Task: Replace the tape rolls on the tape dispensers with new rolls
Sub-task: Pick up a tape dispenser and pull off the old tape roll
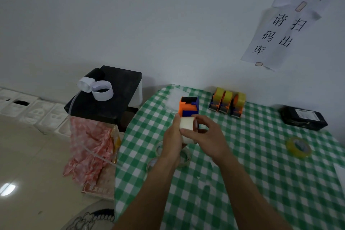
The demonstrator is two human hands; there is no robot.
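My left hand [172, 139] grips a whitish tape roll [186, 124] held above the green checked table [242, 183]. My right hand [207, 136] holds the same roll from the right, fingers curled over its edge. Just behind the roll stands an orange and blue tape dispenser [189, 106] with no roll visible in it. Three orange dispensers loaded with yellow tape [227, 103] stand in a row at the back. Clear tape rolls [184, 157] lie on the table under my left wrist, partly hidden. A yellow tape roll [298, 146] lies flat at the right.
A black wrapped parcel [304, 117] lies at the back right by the wall. Left of the table stands a black stand [110, 95] with white paper rings [102, 89] on top and a pink patterned bag [89, 147] below. Paper signs [280, 30] hang on the wall.
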